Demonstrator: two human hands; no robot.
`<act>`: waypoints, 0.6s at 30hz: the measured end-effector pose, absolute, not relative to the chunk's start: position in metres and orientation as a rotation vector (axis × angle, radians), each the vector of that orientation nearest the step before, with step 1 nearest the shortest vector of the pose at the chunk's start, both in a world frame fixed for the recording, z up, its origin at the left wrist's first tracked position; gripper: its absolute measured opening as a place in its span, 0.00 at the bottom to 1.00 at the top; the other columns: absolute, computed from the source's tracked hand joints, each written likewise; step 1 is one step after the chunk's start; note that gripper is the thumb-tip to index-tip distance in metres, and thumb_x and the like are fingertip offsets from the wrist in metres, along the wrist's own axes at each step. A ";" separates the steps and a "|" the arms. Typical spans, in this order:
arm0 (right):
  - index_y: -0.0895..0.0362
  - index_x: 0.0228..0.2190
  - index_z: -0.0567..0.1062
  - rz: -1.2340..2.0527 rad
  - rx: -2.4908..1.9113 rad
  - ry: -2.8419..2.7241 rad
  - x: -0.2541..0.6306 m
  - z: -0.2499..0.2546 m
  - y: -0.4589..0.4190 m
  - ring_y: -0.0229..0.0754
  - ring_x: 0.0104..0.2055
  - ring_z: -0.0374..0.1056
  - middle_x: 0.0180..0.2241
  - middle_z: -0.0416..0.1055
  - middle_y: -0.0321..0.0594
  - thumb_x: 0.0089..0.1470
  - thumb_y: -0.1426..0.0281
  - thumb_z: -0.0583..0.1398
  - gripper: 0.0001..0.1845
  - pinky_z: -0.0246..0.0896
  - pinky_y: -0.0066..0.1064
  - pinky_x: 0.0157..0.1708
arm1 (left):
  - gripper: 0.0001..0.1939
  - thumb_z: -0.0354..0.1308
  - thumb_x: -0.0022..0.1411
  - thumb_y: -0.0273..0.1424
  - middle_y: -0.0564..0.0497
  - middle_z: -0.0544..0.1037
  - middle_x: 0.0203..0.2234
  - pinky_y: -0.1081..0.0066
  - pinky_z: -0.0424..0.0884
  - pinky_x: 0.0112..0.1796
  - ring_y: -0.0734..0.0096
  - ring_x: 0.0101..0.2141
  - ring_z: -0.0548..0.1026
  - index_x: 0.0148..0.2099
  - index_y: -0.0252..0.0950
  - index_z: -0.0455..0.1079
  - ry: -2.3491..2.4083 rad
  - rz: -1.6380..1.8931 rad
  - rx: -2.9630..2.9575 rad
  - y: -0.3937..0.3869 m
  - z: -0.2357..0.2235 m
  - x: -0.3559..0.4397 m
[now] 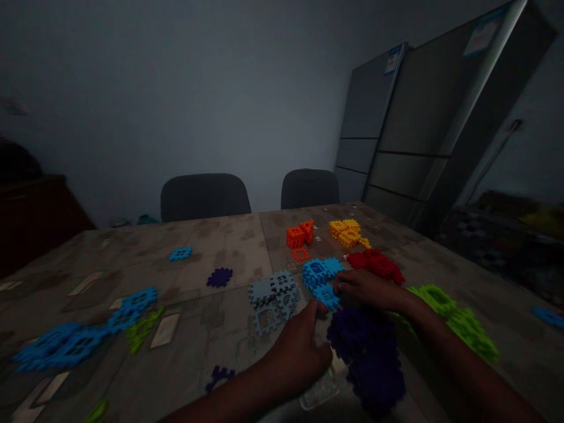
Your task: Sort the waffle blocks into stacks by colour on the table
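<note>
Light-blue interlocking tiles [318,272] lie in a pile, with one windowed light-blue tile [326,295] at its near end. My right hand [363,288] reaches in from the right, its fingers curled against that tile's right edge. From the near side comes my left hand [304,343], index finger stretched to the same tile's lower edge and thumb apart. Grey tiles [274,294] lie left of the blue pile. Dark purple tiles [368,355] are heaped between my forearms. Beyond my right hand sit red tiles [376,262]. My right fingertips are partly hidden.
Orange tiles [299,235] and yellow tiles [348,232] lie farther back; green tiles [453,317] are at right. Joined blue tiles [83,341] and a purple tile [220,277] are at left. A clear plastic piece [321,390] lies near my left wrist. Chairs [205,197] stand behind the table.
</note>
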State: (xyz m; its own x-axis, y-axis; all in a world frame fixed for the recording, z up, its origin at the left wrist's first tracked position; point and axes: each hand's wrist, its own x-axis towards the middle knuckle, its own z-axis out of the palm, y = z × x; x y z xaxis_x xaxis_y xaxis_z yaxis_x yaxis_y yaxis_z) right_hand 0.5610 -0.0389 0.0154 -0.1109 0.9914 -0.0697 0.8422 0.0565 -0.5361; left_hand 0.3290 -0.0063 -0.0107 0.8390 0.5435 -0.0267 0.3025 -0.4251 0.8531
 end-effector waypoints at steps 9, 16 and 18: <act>0.53 0.29 0.75 0.431 -1.871 -1.979 0.575 0.011 -0.041 0.48 0.32 0.72 0.31 0.76 0.43 0.61 0.59 0.51 0.18 0.66 0.36 0.32 | 0.25 0.56 0.53 0.25 0.50 0.79 0.36 0.66 0.72 0.37 0.64 0.32 0.76 0.55 0.40 0.69 0.616 0.282 2.077 -0.007 0.000 0.298; 0.46 0.35 0.78 0.284 -1.751 -2.011 0.550 0.021 -0.060 0.53 0.36 0.75 0.37 0.78 0.44 0.61 0.55 0.53 0.15 0.72 0.41 0.34 | 0.17 0.49 0.59 0.21 0.53 0.81 0.35 0.72 0.71 0.38 0.69 0.36 0.78 0.44 0.38 0.76 0.740 0.385 2.294 0.064 0.014 0.203; 0.42 0.42 0.78 0.191 -1.648 -1.969 0.523 0.017 -0.071 0.56 0.40 0.75 0.42 0.79 0.44 0.59 0.55 0.56 0.14 0.74 0.44 0.36 | 0.17 0.50 0.61 0.23 0.50 0.81 0.43 0.68 0.71 0.46 0.66 0.44 0.77 0.49 0.37 0.74 0.937 0.443 2.379 0.108 0.020 0.170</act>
State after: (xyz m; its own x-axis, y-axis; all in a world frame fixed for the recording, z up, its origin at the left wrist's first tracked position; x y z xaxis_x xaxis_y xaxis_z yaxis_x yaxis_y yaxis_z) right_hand 0.5232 -0.0712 0.0166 -0.0883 0.9422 0.3232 0.8626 0.2345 -0.4483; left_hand 0.1698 0.1077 0.0201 0.7041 0.7027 0.1023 0.5254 -0.6124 0.5906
